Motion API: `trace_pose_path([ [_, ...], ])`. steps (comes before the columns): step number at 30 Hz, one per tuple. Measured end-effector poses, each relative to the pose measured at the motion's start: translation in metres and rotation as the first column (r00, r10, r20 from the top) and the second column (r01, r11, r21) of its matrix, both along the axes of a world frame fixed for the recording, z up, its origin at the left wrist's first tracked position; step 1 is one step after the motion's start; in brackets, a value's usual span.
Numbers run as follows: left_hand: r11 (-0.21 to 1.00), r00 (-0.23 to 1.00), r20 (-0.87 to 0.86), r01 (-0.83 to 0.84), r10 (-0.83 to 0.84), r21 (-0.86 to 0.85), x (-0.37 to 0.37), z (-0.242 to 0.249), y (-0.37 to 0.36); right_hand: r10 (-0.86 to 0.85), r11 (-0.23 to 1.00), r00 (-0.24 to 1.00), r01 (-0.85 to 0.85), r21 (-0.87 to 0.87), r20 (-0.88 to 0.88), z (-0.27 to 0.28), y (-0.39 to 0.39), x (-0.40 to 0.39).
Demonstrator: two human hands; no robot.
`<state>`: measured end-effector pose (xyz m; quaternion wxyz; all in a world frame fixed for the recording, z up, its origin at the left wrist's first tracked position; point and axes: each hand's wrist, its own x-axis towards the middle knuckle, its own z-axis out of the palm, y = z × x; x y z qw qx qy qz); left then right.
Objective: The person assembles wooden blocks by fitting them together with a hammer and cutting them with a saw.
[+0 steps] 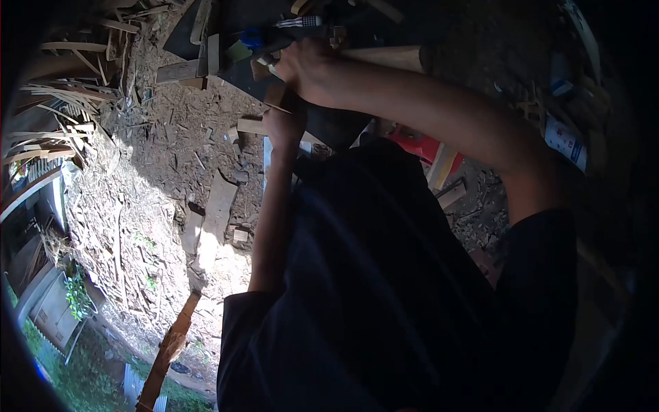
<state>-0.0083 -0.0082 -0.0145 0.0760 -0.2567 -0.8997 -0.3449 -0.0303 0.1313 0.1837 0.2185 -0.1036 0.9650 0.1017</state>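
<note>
Both of my hands are close together at the edge of a dark work surface (336, 127). My left hand (285, 127) is closed round a small brown wooden block (278, 98). Just above it, my right hand (305, 65) has its fingers bent over a small pale piece at the block's upper side; what it grips is too small to make out. A screwdriver-like tool with a patterned handle (299, 22) lies beyond my right hand, beside a blue round object (252, 38). One end of a wooden piece (384, 58) shows behind my right forearm.
Wood offcuts (180, 72) lie left of the dark surface. Shavings and scraps cover the ground, with a longer board (218, 199) among them. A red object (415, 145) is beneath my right arm. Thin wood strips (62, 103) are piled at the far left.
</note>
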Motion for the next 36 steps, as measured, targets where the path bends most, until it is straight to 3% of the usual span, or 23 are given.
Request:
trace_pose_path([
  [5,0.998,0.994,0.109,0.015,-0.009,-0.057,0.0,-0.008,-0.005,-0.017,1.0,0.998,0.018,-0.022,0.058,0.012,0.001,-0.007],
  [7,0.999,0.988,0.153,-0.005,0.01,-0.034,-0.004,0.005,-0.003,0.04,0.998,0.999,-0.038,0.053,-0.03,-0.039,0.004,-0.025],
  [9,1.0,0.987,0.162,0.004,-0.002,-0.012,-0.004,0.006,-0.002,0.044,0.998,0.997,-0.041,0.048,-0.059,-0.047,0.007,-0.028],
  [11,1.0,0.988,0.153,0.013,-0.015,0.012,-0.007,0.003,-0.003,-0.008,0.999,1.0,0.007,-0.048,-0.023,-0.009,0.003,-0.02],
  [13,0.999,0.991,0.133,0.021,-0.025,0.035,-0.009,-0.002,-0.005,0.035,0.999,0.999,-0.035,0.002,-0.021,0.017,0.0,-0.012],
  [16,0.987,0.991,0.123,0.029,-0.049,0.157,-0.007,-0.004,-0.006,0.049,0.998,0.999,-0.05,0.047,0.02,0.023,-0.011,-0.009],
  [23,0.996,0.984,0.177,-0.007,-0.009,0.092,-0.005,0.004,-0.013,0.031,0.998,0.999,-0.029,0.059,-0.023,0.013,-0.025,-0.008],
  [26,0.998,0.981,0.19,0.021,-0.032,0.062,-0.007,0.001,-0.018,0.072,0.997,0.994,-0.068,0.048,-0.082,0.01,-0.026,-0.005],
  [28,0.998,0.984,0.171,0.036,-0.043,0.043,-0.009,-0.002,-0.018,0.118,0.992,0.965,-0.101,0.082,-0.236,0.005,-0.023,0.004],
  [30,0.998,0.994,0.098,0.034,-0.039,0.053,-0.006,0.003,-0.016,0.103,0.993,0.971,-0.089,0.074,-0.215,0.006,-0.025,0.002],
  [32,0.998,0.997,0.06,0.036,-0.039,0.048,-0.005,0.005,-0.013,0.029,0.999,0.999,-0.029,0.033,-0.012,0.013,-0.028,-0.014],
  [36,0.998,0.997,0.053,0.046,-0.049,0.043,-0.009,-0.005,-0.016,0.072,0.994,0.997,-0.074,0.081,0.02,0.011,-0.026,-0.015],
])
